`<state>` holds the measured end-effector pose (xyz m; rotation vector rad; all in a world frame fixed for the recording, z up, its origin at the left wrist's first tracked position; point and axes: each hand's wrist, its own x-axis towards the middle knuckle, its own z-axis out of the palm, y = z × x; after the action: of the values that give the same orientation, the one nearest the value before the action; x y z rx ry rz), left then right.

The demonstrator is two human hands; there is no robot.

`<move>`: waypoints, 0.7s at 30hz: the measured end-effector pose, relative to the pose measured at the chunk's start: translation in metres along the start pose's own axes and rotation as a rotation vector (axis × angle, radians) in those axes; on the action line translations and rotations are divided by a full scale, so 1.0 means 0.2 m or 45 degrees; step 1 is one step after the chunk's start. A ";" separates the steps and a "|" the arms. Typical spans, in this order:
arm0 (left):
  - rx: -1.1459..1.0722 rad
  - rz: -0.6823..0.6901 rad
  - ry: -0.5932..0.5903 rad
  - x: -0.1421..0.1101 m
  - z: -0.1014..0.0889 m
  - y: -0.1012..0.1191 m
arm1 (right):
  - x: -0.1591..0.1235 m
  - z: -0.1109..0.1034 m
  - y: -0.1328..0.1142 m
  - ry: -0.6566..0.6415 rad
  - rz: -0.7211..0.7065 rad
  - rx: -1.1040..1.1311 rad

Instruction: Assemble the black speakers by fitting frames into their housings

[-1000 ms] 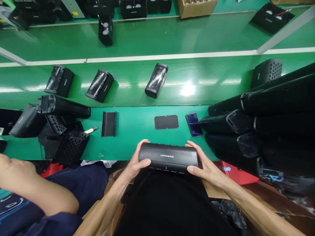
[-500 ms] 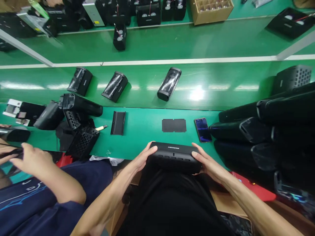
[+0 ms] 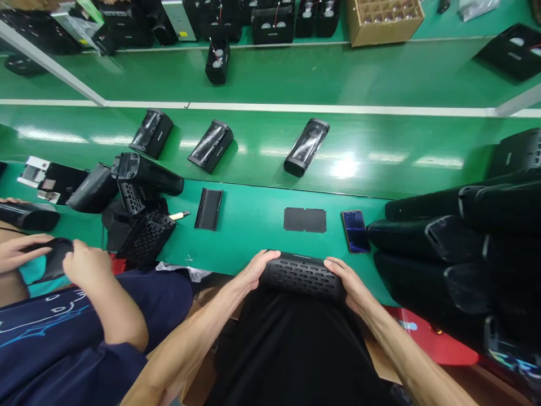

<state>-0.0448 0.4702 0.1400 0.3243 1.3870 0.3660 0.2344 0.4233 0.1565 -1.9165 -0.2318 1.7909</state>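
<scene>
A black speaker housing [image 3: 302, 275] with rows of slots on the side facing me is held over my lap, at the table's near edge. My left hand [image 3: 258, 268] grips its left end, thumb on top. At its right end my right hand [image 3: 347, 280] is closed round it in the same way. The undersides of both grips are hidden. Just beyond the housing lie a flat black sheet [image 3: 305, 220] with notched edges and a phone [image 3: 355, 231]. A shallow black tray-like part [image 3: 208, 209] rests farther left.
Several black housings are heaped at right [image 3: 426, 237] and left [image 3: 146, 175], beside a light-handled cutter [image 3: 180, 215]. Three more [image 3: 306, 146] stand on the green surface behind. A co-worker's hands [image 3: 87, 264] hold a black part at left. A cardboard box [image 3: 384, 28] sits on the far shelf.
Both hands have rolled the speaker housing, so its slotted side faces me instead of the side with lettering and buttons. The whole view has shifted slightly. The co-worker's hands have moved.
</scene>
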 end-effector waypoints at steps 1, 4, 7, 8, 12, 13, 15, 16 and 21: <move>-0.037 -0.013 0.002 -0.01 0.00 0.01 | 0.00 -0.02 0.00 -0.026 -0.033 -0.010; -0.308 -0.073 -0.075 -0.05 0.02 0.02 | 0.01 -0.01 0.01 -0.090 -0.378 0.047; -0.692 -0.078 -0.363 -0.05 0.13 -0.03 | -0.01 0.12 0.00 -0.189 -0.785 0.075; -0.770 -0.045 -0.473 -0.04 0.17 -0.05 | -0.03 0.18 -0.03 -0.219 -0.861 0.046; -0.574 0.042 -0.636 0.01 0.19 -0.03 | -0.12 0.26 -0.25 -0.240 -1.050 -0.213; -0.475 0.111 -0.590 0.01 0.16 0.01 | -0.15 0.23 -0.31 -0.244 -1.063 -0.368; -0.341 0.354 -0.487 -0.02 0.08 0.12 | -0.21 0.14 -0.39 -0.235 -1.015 -0.784; -0.283 0.480 -0.484 -0.03 0.05 0.17 | -0.24 0.09 -0.41 -0.238 -0.977 -0.993; 0.275 0.556 -0.612 -0.11 0.01 0.23 | -0.29 -0.03 -0.32 -0.348 -0.816 -1.367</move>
<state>-0.0486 0.5019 0.1806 0.8438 0.8745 0.4598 0.2476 0.4501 0.2370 -1.7874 -1.9696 1.5368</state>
